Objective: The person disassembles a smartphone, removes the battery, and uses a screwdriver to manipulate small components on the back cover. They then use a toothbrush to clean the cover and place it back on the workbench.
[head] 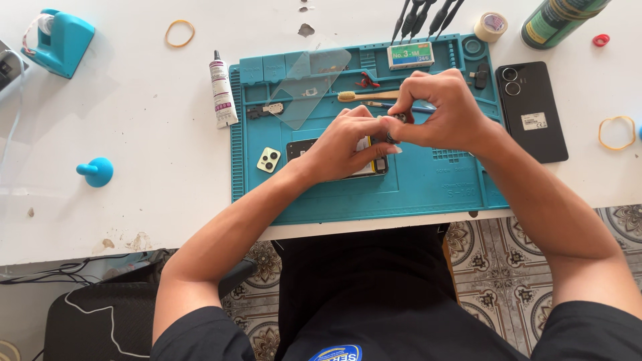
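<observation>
Head view showed my left hand (348, 144) and right hand (445, 110) meeting over the blue work mat (414, 187) on the white desk (134, 167), the fingers (394, 137) of both pinched together on a small dark part (399, 118) too tiny to tell its long axis or heading. Under my left hand lay an opened phone (374, 166), its long axis running left to right across the mat, with a black phone back (531, 110) lying lengthwise just off the mat's right edge.

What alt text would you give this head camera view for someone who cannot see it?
Both hands, left hand and right hand, pinch a small part together above an opened phone on a blue mat. A glass sheet, glue tube and black phone back lie nearby.
</observation>
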`<act>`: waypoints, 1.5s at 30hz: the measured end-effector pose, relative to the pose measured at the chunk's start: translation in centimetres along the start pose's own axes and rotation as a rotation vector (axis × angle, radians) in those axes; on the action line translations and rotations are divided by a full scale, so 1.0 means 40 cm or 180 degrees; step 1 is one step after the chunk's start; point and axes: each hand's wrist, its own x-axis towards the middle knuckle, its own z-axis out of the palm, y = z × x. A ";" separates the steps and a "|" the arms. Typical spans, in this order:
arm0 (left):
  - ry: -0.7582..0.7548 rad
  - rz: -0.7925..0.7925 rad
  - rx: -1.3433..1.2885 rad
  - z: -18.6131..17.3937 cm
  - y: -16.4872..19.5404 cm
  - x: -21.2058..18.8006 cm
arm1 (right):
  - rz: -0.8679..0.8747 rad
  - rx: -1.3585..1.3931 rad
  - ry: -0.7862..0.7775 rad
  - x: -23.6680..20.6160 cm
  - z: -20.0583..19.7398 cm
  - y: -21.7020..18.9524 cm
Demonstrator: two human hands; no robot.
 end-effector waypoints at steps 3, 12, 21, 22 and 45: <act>0.0064 0.0203 -0.0301 -0.003 -0.001 0.001 | 0.0086 0.0098 -0.0221 0.003 -0.017 0.006; 0.0061 0.0341 -0.0534 0.012 -0.019 0.021 | -0.0145 0.0160 -0.0317 0.005 -0.011 -0.021; 0.0263 -0.0161 -0.0905 -0.004 0.018 0.020 | -0.0287 -0.0027 -0.0070 0.002 -0.018 -0.007; 0.0319 0.0168 -0.0732 -0.005 0.018 0.021 | -0.0226 -0.0049 -0.0037 0.002 -0.023 -0.001; -0.0123 -0.0261 -0.1371 0.000 -0.003 0.017 | -0.0565 -0.0161 -0.0091 0.005 -0.011 -0.014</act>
